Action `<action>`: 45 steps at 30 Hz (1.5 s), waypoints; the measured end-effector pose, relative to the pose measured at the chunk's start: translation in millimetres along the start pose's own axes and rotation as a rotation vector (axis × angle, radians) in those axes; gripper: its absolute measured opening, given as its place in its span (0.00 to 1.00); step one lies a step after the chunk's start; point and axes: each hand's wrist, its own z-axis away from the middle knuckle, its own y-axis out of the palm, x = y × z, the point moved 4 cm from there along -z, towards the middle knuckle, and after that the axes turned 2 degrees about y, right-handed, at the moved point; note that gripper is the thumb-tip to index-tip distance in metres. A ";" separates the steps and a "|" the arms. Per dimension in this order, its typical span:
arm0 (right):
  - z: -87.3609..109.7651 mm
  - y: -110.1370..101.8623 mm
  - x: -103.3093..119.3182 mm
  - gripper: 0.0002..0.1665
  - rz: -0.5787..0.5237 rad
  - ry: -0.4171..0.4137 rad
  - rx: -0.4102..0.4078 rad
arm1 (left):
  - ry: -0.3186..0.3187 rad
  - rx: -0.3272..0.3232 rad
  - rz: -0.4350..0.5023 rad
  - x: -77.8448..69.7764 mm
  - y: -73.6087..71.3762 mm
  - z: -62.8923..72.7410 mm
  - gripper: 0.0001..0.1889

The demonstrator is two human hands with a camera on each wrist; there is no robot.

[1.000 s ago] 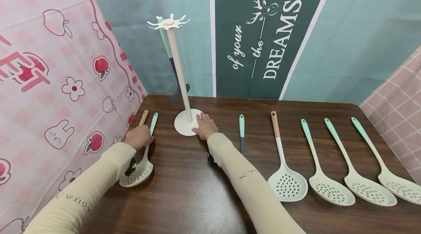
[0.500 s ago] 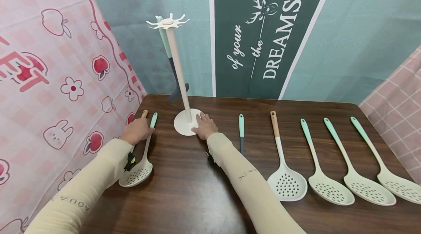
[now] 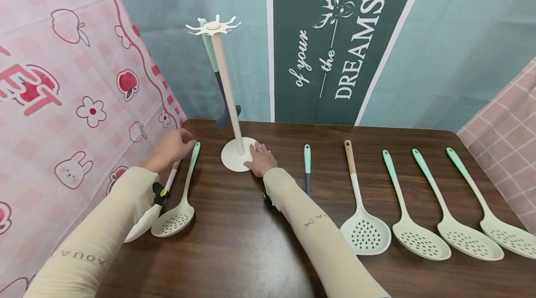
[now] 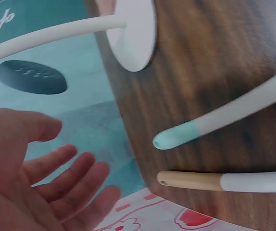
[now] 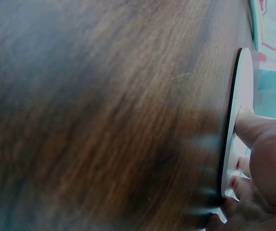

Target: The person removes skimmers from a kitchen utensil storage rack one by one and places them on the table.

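Note:
My left hand (image 3: 170, 149) is raised near the handle ends of two utensils at the left, its fingers loosely bent and holding nothing. Under it lie a mint-handled skimmer (image 3: 172, 221) and a white utensil with a wooden handle (image 4: 191, 179); the forearm covers part of the latter's head. With fingers spread, my right hand (image 3: 261, 161) rests on the round base (image 3: 232, 161) of a white utensil stand (image 3: 228, 93). From the stand's hooks hangs a dark grey slotted utensil (image 4: 34, 77) with a mint handle.
Right of the stand lie a mint-and-grey handle (image 3: 307, 163), its lower end hidden by the right sleeve, and a wooden-handled skimmer (image 3: 366, 235). Several mint-handled skimmers (image 3: 422, 244) follow toward the right. Printed cloths hang behind the wooden table (image 3: 234, 251) and at its sides.
My left hand has come off the utensil handles and lifted up and leftward, its fingers loosening. More of the wooden-handled utensil shows now. My right hand stays on the base.

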 end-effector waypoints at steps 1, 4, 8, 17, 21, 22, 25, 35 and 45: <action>-1.9 1.3 -1.0 0.42 -0.004 -0.004 -0.006 | 0.007 -0.026 0.015 -0.7 -2.4 -0.6 0.19; -3.2 1.8 -1.2 0.42 -0.010 0.003 0.001 | 0.030 -0.090 0.044 -3.7 -7.8 -2.1 0.19; 0.0 0.4 0.9 0.42 0.002 0.007 0.005 | 0.061 -0.155 0.110 -8.5 -13.6 -3.9 0.20; 2.7 -0.2 1.5 0.43 0.018 0.001 -0.012 | 0.131 -0.254 0.251 -27.4 -22.6 -14.6 0.26; 1.3 1.6 0.9 0.43 0.017 0.007 -0.008 | 0.181 -0.279 0.287 -39.2 -25.1 -22.0 0.25; 0.8 2.2 0.6 0.43 0.020 0.009 -0.005 | 0.192 -0.284 0.295 -41.8 -25.7 -24.2 0.25; 0.9 2.3 0.8 0.43 0.022 0.011 -0.004 | 0.218 -0.309 0.323 -49.3 -28.2 -30.0 0.24; 1.8 1.0 1.8 0.43 0.013 0.001 -0.007 | 0.265 -0.367 0.473 -66.7 -37.2 -40.6 0.22; -1.6 2.9 -0.2 0.43 0.004 0.003 -0.013 | 0.262 -0.393 0.594 -78.7 -44.7 -55.0 0.23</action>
